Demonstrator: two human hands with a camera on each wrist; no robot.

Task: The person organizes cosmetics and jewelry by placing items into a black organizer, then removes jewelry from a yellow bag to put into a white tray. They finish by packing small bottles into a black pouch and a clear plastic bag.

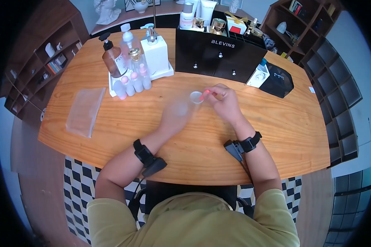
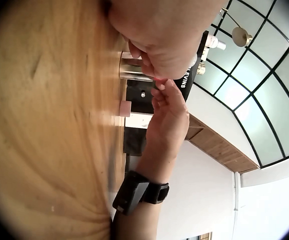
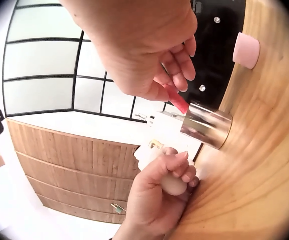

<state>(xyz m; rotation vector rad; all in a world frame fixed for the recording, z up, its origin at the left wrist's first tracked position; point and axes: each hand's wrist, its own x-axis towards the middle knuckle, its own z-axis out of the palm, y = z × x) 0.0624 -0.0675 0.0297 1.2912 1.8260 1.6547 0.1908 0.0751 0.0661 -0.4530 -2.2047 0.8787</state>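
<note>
My right hand [image 1: 225,103] pinches a small red-pink stick [image 3: 177,98], flat like a spatula, at the mouth of a shiny metallic jar [image 3: 207,125]. From above, the jar shows as a pale round opening on the table. To the left of it, my left hand [image 1: 175,115], blurred in the head view, curls its fingers round a whitish, round-ended thing [image 3: 174,184] like a small bottle; its other end is hidden in the hand. A pink cap [image 3: 247,50] stands on the wood beside the jar, and it appears again in the left wrist view.
A white tray [image 1: 112,88] at the back left bears pump bottles and several small pink-capped bottles. Behind the hands stands a black drawer box [image 1: 218,55] topped with cosmetics. A white box [image 1: 258,77] and black pouch [image 1: 277,80] lie right; a translucent pouch [image 1: 85,112] lies left.
</note>
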